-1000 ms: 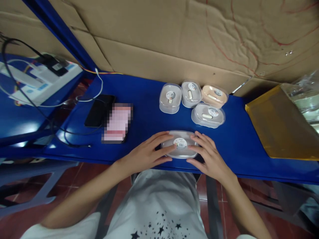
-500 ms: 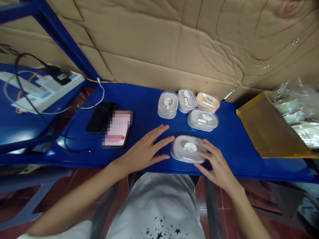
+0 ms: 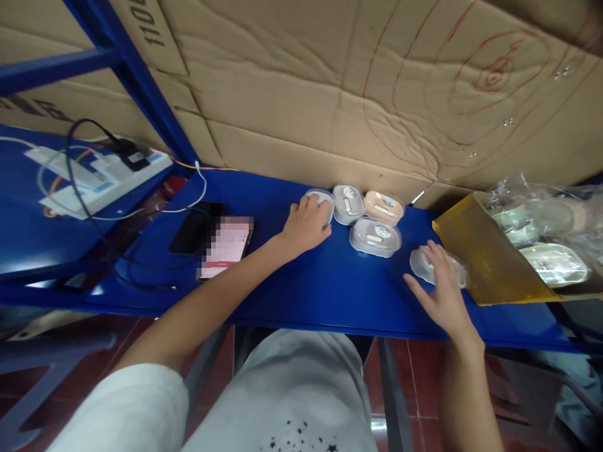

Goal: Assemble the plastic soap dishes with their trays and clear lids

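My left hand (image 3: 307, 225) reaches to the back of the blue table and curls over a clear-lidded grey plastic box (image 3: 325, 199), hiding most of it. Over on the right, my right hand (image 3: 439, 282) lies across another clear-lidded plastic box (image 3: 424, 269), its thumb spread away from the fingers. Between the hands stand a grey lidded box (image 3: 349, 206) with a round label, a peach one (image 3: 384, 208), and a second grey one (image 3: 375, 237) in front of them.
An open yellow-brown carton (image 3: 480, 257) with plastic-wrapped boxes stands at the right. Two phones, one dark (image 3: 188, 232) and one lit (image 3: 228, 245), lie at the left near cables and a white power strip (image 3: 108, 182). Cardboard (image 3: 282, 81) walls the back.
The box from the front middle now sits at the right beside the carton, under my right hand. My left hand has moved back onto the leftmost box. The view has shifted slightly.
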Demonstrator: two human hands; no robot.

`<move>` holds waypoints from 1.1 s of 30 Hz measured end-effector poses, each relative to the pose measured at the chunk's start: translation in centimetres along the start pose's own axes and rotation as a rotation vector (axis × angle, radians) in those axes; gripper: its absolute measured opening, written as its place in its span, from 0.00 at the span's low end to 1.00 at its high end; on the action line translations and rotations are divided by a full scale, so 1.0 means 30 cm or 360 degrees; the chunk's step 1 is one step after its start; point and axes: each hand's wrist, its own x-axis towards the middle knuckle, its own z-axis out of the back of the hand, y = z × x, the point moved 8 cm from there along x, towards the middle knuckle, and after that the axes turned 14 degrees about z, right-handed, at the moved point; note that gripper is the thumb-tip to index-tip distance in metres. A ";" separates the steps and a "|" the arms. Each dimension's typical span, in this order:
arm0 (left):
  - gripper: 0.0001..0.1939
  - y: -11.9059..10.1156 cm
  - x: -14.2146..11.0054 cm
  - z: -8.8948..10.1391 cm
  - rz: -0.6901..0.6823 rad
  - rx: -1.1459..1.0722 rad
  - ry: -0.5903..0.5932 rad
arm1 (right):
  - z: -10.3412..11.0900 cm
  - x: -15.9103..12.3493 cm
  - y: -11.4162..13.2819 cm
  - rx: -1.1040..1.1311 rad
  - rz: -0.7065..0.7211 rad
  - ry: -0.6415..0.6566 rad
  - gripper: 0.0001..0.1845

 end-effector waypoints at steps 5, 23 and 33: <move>0.26 0.057 -0.067 0.009 -0.0148 -0.0057 0.0063 | -0.162 0.281 -0.015 0.0221 0.0266 0.0420 0.38; 0.21 0.192 0.014 0.010 0.0194 -0.0254 -0.0250 | -0.150 0.342 0.039 0.0138 0.0273 0.0133 0.20; 0.17 0.020 -0.127 -0.029 -0.0155 0.0075 -0.0225 | -0.273 0.326 0.239 0.0225 0.0586 0.0446 0.18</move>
